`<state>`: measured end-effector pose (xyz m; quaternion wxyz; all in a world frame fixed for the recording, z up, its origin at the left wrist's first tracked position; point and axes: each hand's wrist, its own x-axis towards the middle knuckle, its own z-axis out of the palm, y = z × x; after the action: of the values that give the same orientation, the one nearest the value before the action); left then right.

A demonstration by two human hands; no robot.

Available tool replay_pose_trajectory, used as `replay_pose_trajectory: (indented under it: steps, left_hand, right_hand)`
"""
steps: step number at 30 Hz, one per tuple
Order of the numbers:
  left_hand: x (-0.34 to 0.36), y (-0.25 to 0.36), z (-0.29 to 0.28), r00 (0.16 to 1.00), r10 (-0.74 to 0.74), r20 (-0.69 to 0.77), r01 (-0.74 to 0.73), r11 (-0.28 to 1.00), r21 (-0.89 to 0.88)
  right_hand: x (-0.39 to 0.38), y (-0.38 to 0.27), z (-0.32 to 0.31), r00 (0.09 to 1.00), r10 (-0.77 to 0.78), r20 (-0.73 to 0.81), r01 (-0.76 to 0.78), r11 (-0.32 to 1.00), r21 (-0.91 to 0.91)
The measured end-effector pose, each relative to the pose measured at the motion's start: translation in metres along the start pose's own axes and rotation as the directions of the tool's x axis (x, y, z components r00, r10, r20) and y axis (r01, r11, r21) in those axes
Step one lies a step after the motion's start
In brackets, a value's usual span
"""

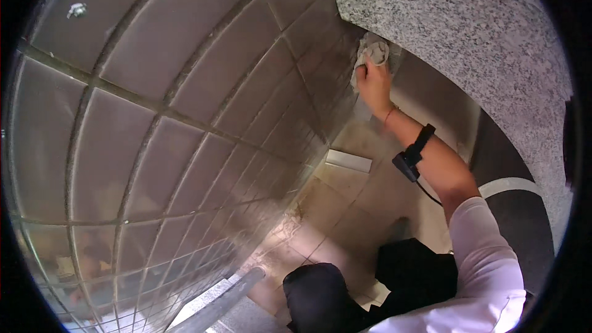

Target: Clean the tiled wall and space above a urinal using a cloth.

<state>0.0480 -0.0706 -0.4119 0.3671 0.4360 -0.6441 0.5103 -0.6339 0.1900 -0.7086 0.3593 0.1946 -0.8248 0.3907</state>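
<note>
My right hand [374,86] is closed around a crumpled pale cloth [377,53]. It reaches far forward, into the corner where the brown tiled wall [203,98] meets the underside of a speckled grey granite counter [444,31]. The cloth sits right beside the wall, just below the counter's edge; whether it presses on a surface there is hard to tell. On my right forearm is a black strap with a small black device [408,163] and a cable. My left hand is outside the picture.
A flat white rectangular piece [348,161] lies on the tiled floor [345,203] next to the wall. A round pipe or rail [225,302] slants along the wall's foot. Below the counter's curved edge is a dark panel [515,228] with a white curved band [510,185]. My dark-clothed knees show at the bottom.
</note>
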Motion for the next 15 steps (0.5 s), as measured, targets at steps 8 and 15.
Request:
replay_pose_trajectory:
  steps: [8, 15]
  left_hand:
    - [-0.001, 0.002, 0.003, 1.0, -0.003, -0.012, 0.002, 0.999, -0.038]
    - [0.001, 0.006, 0.003, 1.0, -0.004, -0.016, 0.003, 0.998, -0.06]
  right_hand:
    - [-0.035, 0.026, -0.02, 0.927, 0.138, 0.35, -0.105, 0.988, -0.11]
    - [-0.011, 0.009, -0.016, 0.934, 0.153, 0.323, -0.186, 0.98, 0.075]
